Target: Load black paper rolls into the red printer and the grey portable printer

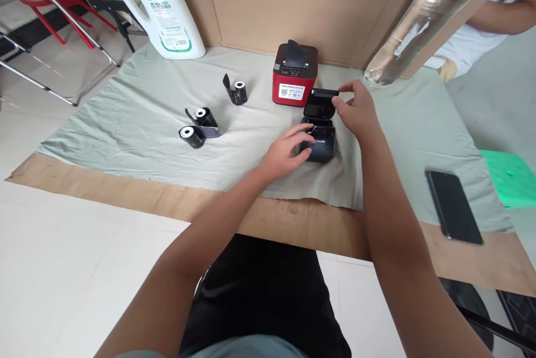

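Observation:
A small dark portable printer stands on the cloth with its lid swung up, away from me. My left hand is at the printer's left side, its fingers curled over the rim of the opened compartment and its thumb on the front. With thumb and fingers, my right hand pinches the right edge of the raised lid. What lies inside the compartment is mostly hidden by my left fingers. Just behind is a red printer with a black top and a dark strip sticking out.
Three black paper rolls with white cores lie at left on the grey-green cloth. A white detergent bottle stands before a cardboard wall. At right are a phone and a plastic-wrapped roll. People's arms show behind.

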